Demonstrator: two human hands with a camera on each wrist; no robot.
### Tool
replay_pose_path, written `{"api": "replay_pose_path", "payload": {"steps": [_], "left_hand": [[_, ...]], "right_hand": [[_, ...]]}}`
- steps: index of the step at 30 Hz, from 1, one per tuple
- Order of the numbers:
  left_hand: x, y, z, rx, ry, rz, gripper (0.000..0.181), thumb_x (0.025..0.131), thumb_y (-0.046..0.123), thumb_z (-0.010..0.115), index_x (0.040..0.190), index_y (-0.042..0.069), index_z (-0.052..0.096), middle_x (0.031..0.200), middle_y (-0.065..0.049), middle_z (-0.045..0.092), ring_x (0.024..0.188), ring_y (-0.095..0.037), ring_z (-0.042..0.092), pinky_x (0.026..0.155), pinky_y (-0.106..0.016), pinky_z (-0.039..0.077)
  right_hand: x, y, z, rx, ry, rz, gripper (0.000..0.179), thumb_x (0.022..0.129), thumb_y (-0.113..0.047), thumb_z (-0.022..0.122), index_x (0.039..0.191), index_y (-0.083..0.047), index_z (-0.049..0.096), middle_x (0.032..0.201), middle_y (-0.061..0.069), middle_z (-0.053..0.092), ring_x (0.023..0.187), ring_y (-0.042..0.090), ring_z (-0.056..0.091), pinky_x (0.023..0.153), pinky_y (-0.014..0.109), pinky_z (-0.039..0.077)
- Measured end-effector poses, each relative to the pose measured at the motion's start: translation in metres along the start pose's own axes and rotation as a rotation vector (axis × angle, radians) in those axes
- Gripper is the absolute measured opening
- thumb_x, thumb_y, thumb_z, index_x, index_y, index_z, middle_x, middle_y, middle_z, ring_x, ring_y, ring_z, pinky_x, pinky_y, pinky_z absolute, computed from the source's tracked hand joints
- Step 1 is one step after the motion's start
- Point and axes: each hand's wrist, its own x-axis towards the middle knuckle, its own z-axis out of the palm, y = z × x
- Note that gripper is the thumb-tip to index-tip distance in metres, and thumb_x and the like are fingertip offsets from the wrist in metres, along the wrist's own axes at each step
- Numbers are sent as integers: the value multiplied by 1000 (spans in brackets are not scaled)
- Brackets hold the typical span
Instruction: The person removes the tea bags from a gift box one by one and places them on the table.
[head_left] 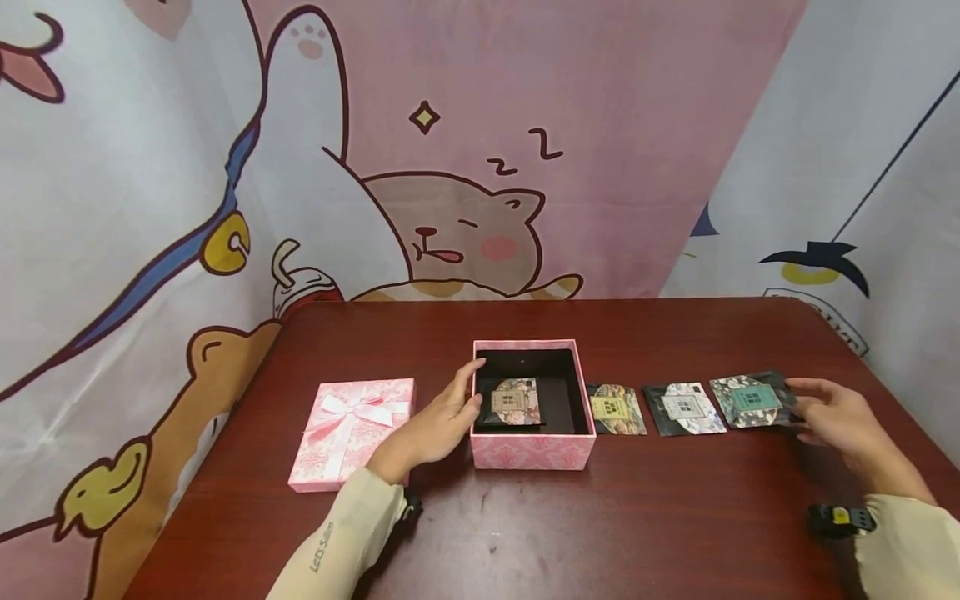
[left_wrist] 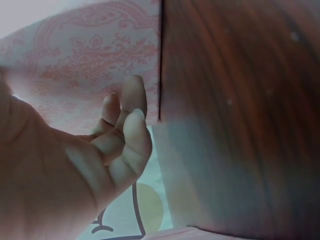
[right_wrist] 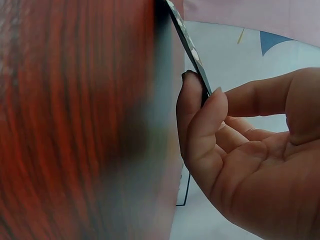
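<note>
My right hand (head_left: 840, 417) pinches the right edge of a dark sachet with a green label (head_left: 752, 400), the far right one of a row. In the right wrist view that sachet (right_wrist: 187, 42) shows edge-on, tilted, between thumb and fingers. My left hand (head_left: 442, 421) rests at the left side of an open pink patterned box (head_left: 532, 452), fingertips right at its rim. The left wrist view shows loosely bent fingers (left_wrist: 132, 130) beside the box's outer wall (left_wrist: 90, 60). Inside the black-lined box, toward its left, lies a sachet with a brownish label (head_left: 513, 402).
Between the box and my right hand lie a yellow-labelled sachet (head_left: 617, 408) and a white-labelled sachet (head_left: 684, 408). Left of the box is its pink lid (head_left: 322, 454) with a ribbon bow. A cartoon-printed curtain (head_left: 637, 125) hangs behind the dark red wooden table (head_left: 525, 533).
</note>
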Motion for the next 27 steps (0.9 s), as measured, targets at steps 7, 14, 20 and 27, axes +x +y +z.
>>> {"api": "replay_pose_path", "payload": {"steps": [7,14,20,27], "left_hand": [[0,0,0,-4,3,12,57,107,33,34,158,25,9,159,-15,25,138,-33,40,112,-50,31],[-1,-2,0,-2,2,22,58,107,39,32,158,24,9,160,-15,23,139,-33,38,112,-51,31],[-1,-3,0,-6,11,24,57,107,37,32,158,24,9,159,-15,24,139,-32,37,112,-50,30],[0,-2,1,-11,6,20,57,107,30,34,158,25,9,159,-15,24,138,-32,39,112,-50,31]], "right_hand": [[0,6,-1,5,-4,10,53,96,-3,39,141,22,26,131,50,37,76,6,58,62,33,57],[-1,4,-1,14,7,34,56,103,-17,41,142,20,27,130,47,40,80,12,56,63,34,58],[-1,0,-2,8,3,46,59,104,-23,43,142,20,28,129,45,41,86,26,60,64,34,58],[-3,-1,-1,17,1,51,63,105,-28,43,142,20,27,132,47,37,101,45,59,65,35,58]]}}
